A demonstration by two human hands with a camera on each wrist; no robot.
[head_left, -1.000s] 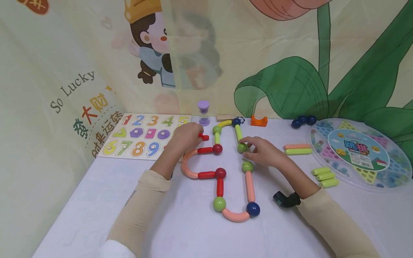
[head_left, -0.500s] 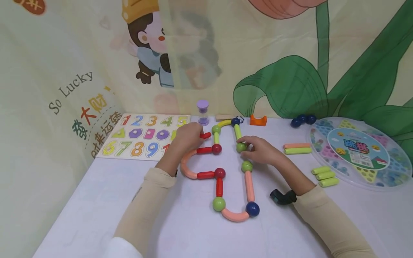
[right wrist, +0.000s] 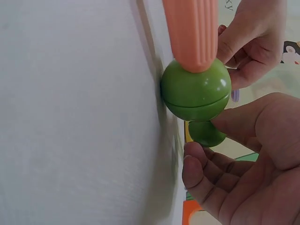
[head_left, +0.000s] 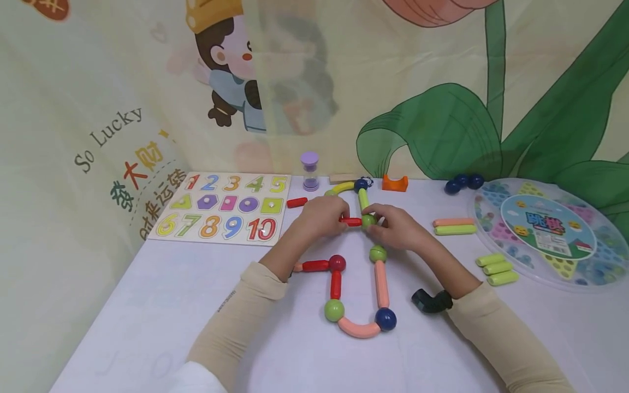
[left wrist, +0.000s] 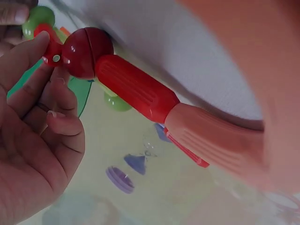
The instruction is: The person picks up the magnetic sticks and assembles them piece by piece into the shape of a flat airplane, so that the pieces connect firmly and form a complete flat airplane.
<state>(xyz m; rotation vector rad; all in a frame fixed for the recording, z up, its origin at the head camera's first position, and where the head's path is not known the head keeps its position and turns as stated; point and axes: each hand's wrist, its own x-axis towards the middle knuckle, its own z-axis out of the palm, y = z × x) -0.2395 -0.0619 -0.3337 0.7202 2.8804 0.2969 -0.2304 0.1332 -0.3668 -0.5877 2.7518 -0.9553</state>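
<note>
My left hand (head_left: 326,215) pinches a short red magnetic rod (head_left: 351,221), its end at a green ball (head_left: 368,221). My right hand (head_left: 395,226) holds that ball between thumb and fingers. In the left wrist view, a dark red ball (left wrist: 89,52) sits at the pinched rod's near end, joined to another red rod (left wrist: 136,86) and a curved salmon rod (left wrist: 211,136). Nearest the right wrist camera is a separate green ball (right wrist: 197,91) with a salmon rod (right wrist: 192,33) attached. My left hand hides part of the outline in the head view.
A number puzzle board (head_left: 236,210) lies left, with a loose red rod (head_left: 297,202) beside it. An hourglass (head_left: 310,172) and an orange piece (head_left: 395,184) stand at the back. To the right are loose green rods (head_left: 496,268), blue balls (head_left: 462,183) and a round game board (head_left: 547,229).
My left hand has moved right from beside the puzzle board, bringing the red rod to the green ball. A loose red rod has come into sight. My right hand stays at the ball.
</note>
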